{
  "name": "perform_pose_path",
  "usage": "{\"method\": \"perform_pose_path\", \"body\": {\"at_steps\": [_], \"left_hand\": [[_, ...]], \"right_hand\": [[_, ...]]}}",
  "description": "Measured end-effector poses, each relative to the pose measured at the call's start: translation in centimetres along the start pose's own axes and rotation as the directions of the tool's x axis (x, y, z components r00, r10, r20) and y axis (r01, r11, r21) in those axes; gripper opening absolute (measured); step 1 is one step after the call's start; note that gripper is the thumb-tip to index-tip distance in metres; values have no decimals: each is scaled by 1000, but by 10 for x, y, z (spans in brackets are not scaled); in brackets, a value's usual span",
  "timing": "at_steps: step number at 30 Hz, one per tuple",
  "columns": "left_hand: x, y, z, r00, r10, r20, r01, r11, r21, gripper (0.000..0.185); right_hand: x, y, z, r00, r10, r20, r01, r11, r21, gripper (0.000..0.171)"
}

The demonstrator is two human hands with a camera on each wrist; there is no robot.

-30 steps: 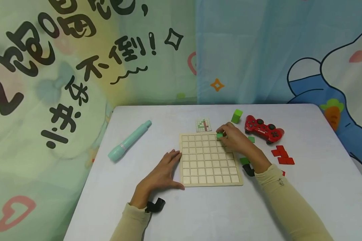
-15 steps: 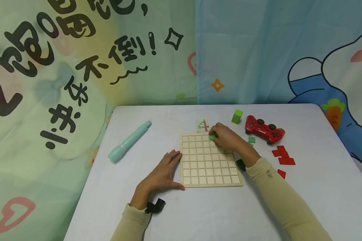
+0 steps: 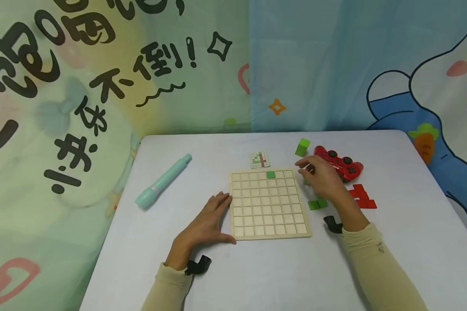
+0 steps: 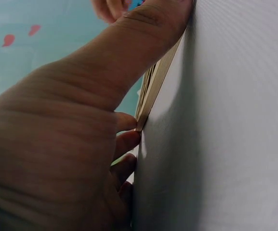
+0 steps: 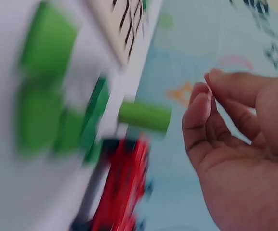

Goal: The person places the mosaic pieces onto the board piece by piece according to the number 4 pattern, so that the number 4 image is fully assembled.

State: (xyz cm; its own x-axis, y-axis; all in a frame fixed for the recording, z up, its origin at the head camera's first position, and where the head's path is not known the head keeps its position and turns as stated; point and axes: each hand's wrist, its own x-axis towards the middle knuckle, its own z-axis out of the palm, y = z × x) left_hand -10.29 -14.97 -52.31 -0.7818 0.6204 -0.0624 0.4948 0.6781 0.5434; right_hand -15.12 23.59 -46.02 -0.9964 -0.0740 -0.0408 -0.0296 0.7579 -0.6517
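Observation:
A square wooden grid board (image 3: 257,211) lies flat on the table, with one green tile (image 3: 270,174) in its far row. My left hand (image 3: 204,222) rests at the board's left side, fingers and thumb stretched out; in the left wrist view the fingertips (image 4: 129,139) meet the board's edge. Over the right side of the board's far corner hovers my right hand (image 3: 323,179), its fingers loosely bent. The right wrist view shows nothing between its thumb and fingers (image 5: 196,113). Beneath and beside it lie loose green tiles (image 3: 317,204), partly hidden by the hand.
Red tiles (image 3: 366,203) and a red game controller (image 3: 350,169) lie to the right, partly behind my right arm. A green block (image 3: 302,147) stands farther back. Behind the board is a small patterned grid card (image 3: 259,160). A teal wand-shaped object (image 3: 163,181) lies at left.
My right hand has slid the green tile leftward along the far row, let go of it there and moved right toward the loose green tiles. The left hand stays put.

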Motion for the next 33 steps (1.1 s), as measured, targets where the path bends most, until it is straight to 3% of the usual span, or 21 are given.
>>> {"method": "perform_pose_path", "body": {"at_steps": [2, 5, 12, 26, 33], "left_hand": [[-3, -2, -3, 1000, -20, 0, 20, 1000, 4, 133], [-8, -5, -8, 999, -38, -10, 39, 999, 11, 133], [-9, -6, -9, 999, -51, -8, 51, 998, -22, 132], [-3, 2, -4, 1000, -15, -4, 15, 1000, -11, 131], [0, 3, -1, 1000, 14, 4, -14, 1000, 11, 130]], "right_hand": [[-13, 11, -9, 996, 69, -54, -68, 997, 23, 28], [-27, 26, -14, 987, 150, -59, -148, 988, 37, 29], [-30, 52, -2, 973, 226, -40, -225, 974, 16, 31], [-28, 64, 7, 974, 223, -44, -226, 972, -67, 41], [-28, 62, 4, 973, 228, -34, -230, 967, -107, 33]]}}
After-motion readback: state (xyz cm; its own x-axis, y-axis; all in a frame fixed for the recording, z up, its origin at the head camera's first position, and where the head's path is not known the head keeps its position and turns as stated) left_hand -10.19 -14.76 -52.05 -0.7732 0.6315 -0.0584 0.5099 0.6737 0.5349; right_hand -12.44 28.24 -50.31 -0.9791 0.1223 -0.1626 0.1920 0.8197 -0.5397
